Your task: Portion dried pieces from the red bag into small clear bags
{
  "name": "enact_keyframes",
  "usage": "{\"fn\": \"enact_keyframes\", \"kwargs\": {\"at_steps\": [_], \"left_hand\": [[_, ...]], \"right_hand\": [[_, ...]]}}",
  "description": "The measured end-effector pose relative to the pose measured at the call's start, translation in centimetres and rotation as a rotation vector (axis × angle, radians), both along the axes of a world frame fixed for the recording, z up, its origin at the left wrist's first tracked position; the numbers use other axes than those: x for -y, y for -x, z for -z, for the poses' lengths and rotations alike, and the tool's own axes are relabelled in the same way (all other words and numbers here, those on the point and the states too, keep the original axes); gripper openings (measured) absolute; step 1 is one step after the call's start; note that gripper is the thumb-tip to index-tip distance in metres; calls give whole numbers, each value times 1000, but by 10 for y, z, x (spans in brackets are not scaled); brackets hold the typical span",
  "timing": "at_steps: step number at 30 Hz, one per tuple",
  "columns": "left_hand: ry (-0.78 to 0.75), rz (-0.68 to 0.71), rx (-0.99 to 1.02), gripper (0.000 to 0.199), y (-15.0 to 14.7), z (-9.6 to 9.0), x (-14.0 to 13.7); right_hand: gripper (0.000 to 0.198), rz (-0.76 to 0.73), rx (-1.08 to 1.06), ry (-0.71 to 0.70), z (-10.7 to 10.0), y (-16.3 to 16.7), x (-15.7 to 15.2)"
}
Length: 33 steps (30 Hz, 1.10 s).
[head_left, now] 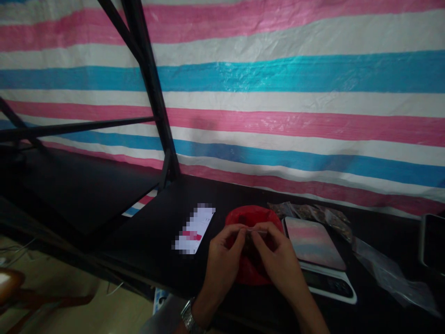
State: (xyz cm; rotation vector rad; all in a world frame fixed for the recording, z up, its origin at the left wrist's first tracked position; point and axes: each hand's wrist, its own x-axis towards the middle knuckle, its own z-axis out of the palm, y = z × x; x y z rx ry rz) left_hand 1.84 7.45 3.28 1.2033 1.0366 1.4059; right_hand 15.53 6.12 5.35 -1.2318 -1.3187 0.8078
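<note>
My left hand [225, 248] and my right hand [273, 248] meet over a red plastic bag [252, 212]. Thumbs and fingertips of both pinch the rim of a small clear plastic bag [255, 231], whose lower part is dark and mostly hidden. The red bag lies open beneath my hands, its inside in shadow. Just right of my right hand sits a white kitchen scale [316, 243] with a shiny plate and a dark display panel. Behind the scale lie clear bags [313, 213] filled with small brown pieces.
A lit phone [195, 230] with a blurred screen lies left of my hands on the black table [153, 241]. Flat clear plastic bags [389, 271] lie right of the scale. A dark-framed device [433, 243] stands at the right edge. A black metal post [153, 93] rises behind, before a striped sheet [295, 74].
</note>
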Motion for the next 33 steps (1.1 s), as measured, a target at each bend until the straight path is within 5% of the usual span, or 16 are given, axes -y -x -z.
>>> {"fn": "enact_keyframes", "kwargs": {"at_steps": [18, 20, 26, 33], "left_hand": [[-59, 60, 27, 20, 4, -3, 0], [-49, 46, 33, 29, 4, -2, -1], [-113, -166, 35, 44, 10, -5, -2], [-43, -250, 41, 53, 18, 1, -8]], "right_hand": [[27, 27, 38, -39, -15, 3, 1], [32, 107, 0, -2, -20, -7, 2], [53, 652, -82, 7, -31, -81, 4], [63, 736, 324, 151, 2, -139, 0]]}}
